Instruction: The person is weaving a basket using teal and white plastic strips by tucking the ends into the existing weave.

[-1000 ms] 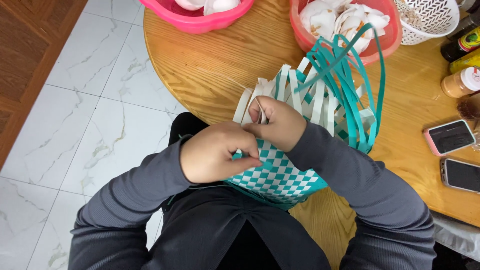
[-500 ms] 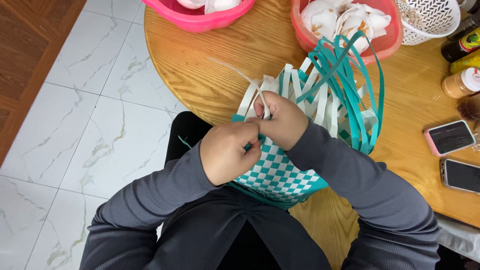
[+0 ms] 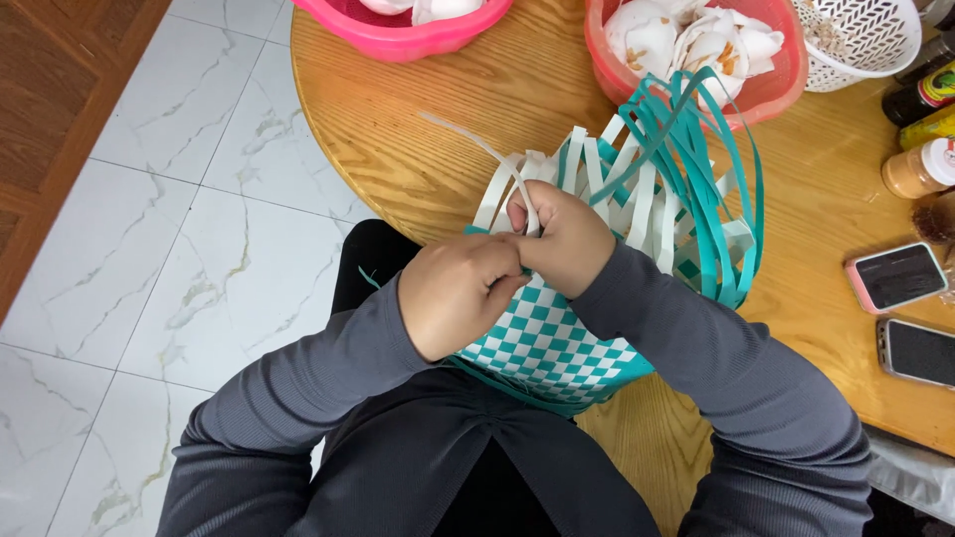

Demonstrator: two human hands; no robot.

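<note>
Round wooden tabletop over white marble floor tiles is seen from above. A half-woven basket of teal and white strips is held at the near tabletop edge, partly over the person's lap. Compared with a second ago, the basket has been raised slightly and a loose white strip is now drawn out up-left of the basket. The right hand is pinched on a white strip at the basket's rim; the left hand is closed against it, its grip contents hidden. Weaving appears mid-row, uprights still unwoven. Beyond the basket, a red bowl and pink bowl are close. Right of the basket, two phones lie near. Left of the basket, room is open.
</note>
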